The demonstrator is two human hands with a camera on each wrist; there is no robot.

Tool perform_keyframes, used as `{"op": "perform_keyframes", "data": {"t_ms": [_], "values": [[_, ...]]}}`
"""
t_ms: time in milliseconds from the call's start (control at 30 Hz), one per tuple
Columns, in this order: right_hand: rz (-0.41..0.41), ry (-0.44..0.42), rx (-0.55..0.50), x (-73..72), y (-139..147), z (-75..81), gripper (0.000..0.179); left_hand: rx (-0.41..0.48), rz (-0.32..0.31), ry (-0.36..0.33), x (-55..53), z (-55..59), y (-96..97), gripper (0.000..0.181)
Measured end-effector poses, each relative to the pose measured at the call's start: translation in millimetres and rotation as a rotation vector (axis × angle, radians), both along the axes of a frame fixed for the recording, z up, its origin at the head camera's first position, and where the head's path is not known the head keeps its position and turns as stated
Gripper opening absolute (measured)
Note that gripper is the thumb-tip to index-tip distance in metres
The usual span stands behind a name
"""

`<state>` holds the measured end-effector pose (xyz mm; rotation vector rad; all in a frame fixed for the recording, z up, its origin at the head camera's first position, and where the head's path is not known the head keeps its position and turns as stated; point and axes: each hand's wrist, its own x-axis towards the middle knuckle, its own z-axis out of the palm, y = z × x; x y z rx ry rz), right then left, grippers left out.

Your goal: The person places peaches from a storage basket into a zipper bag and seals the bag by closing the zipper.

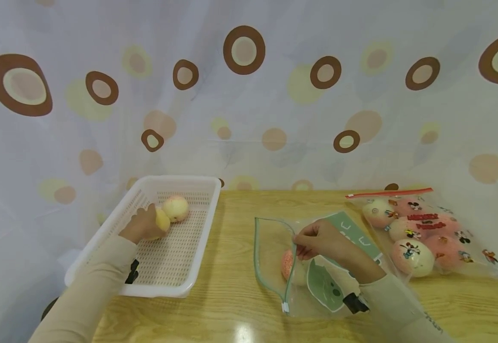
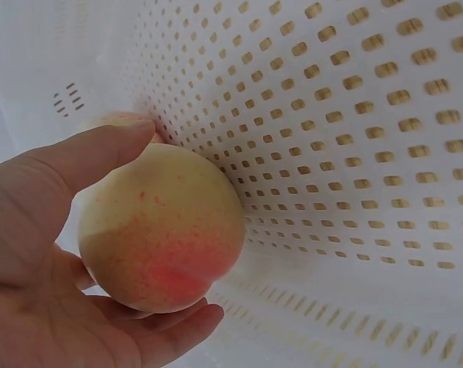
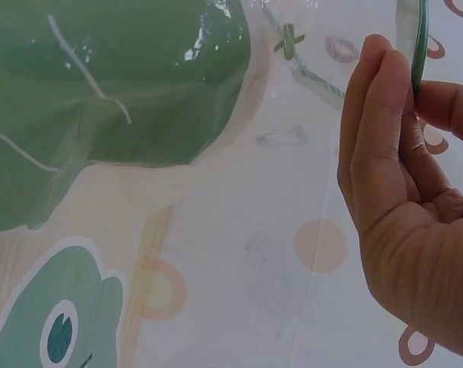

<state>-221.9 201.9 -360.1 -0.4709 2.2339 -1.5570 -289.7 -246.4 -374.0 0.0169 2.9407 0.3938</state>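
Note:
Inside a white plastic basket (image 1: 202,247), my left hand (image 1: 144,225) grips a yellow peach with a red blush (image 2: 166,230), thumb on one side and fingers curled underneath. Another peach (image 1: 176,208) lies just beyond it in the basket. My right hand (image 1: 323,242) pinches the green-edged rim of a clear zip bag (image 1: 270,243) printed with green cartoon figures. The bag's mouth gapes toward the basket, its slider (image 1: 285,307) at the near end. A reddish peach (image 1: 287,265) shows within the bag, partly covered by the print.
To the right lies a clear bag with a red zip (image 1: 390,193) and cartoon print, holding several peaches (image 1: 412,257). Everything stands on a wooden table (image 1: 227,286). A spotted curtain (image 1: 274,105) hangs behind its far edge.

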Motion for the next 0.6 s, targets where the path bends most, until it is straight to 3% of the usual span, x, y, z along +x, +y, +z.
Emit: {"op": "perform_keyframes", "data": {"t_ms": [600], "values": [[0.003,-0.026,-0.012,-0.6,-2.2,-0.1,0.029,-0.023,0.001,0.123,3.9,-1.4,1.5,0.077]]}}
